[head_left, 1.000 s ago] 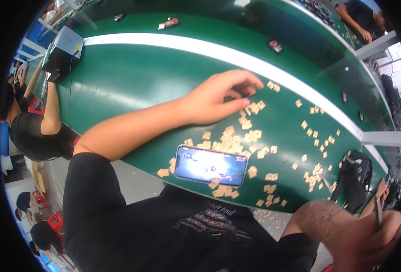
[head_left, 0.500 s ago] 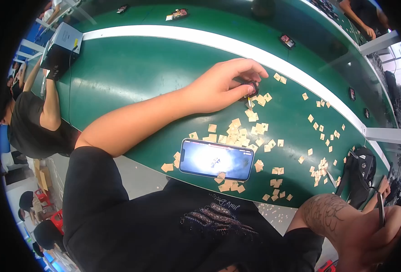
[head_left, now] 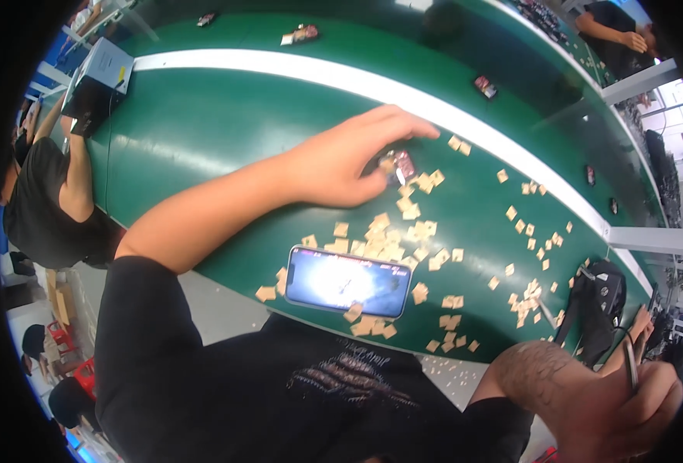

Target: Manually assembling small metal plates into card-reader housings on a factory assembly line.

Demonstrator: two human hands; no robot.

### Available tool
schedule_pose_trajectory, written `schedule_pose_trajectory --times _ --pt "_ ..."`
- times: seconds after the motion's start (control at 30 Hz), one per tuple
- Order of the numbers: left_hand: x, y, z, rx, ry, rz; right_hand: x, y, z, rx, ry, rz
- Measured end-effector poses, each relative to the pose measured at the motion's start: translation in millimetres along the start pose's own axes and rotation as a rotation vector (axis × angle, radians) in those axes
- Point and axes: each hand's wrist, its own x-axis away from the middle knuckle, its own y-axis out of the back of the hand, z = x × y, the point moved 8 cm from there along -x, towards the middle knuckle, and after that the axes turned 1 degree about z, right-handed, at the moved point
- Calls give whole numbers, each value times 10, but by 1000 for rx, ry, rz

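Observation:
My left hand (head_left: 345, 158) reaches over the green table with its fingers apart. Between thumb and forefinger lies a small dark-red electronic part (head_left: 402, 167) with a pale strip at its lower end; the thumb is right beside it. At the lower right my right hand (head_left: 638, 409) is raised and closed on a slim dark stick-like tool (head_left: 631, 363), whose kind I cannot make out. Many small cream-coloured square pieces (head_left: 384, 239) lie scattered near the left hand. A phone (head_left: 347, 282) with a lit screen rests among them.
A white rail (head_left: 279, 60) runs along the far table edge. Beyond it, other small parts (head_left: 300, 35) sit on a green surface. A grey box-shaped device (head_left: 102, 77) stands at the left by another person (head_left: 44, 201). A black bag (head_left: 600, 305) lies at the right.
My left hand has loosened from the small part, its fingers now wider apart. The view has shifted slightly, moving most things left. The right hand still holds its tool.

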Motion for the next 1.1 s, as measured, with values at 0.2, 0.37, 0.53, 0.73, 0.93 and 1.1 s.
schedule_pose_trajectory --times 0.2,0.37,0.53,0.73,0.93,1.1 --pt "37 -35 -45 -307 18 109 303 532 181 128 41 -130" --pt "-46 -110 20 -296 -13 153 36 320 -427 -236 -93 19" --pt "35 -91 14 -267 -18 146 -321 124 -897 -615 -209 221" --pt "34 -103 6 -242 -49 126 74 108 -1323 -195 -507 47" --pt "95 102 -43 -454 86 130 677 -104 -1817 278 -714 266" --pt "59 43 100 -302 29 121 1134 -238 -2253 472 -842 472"
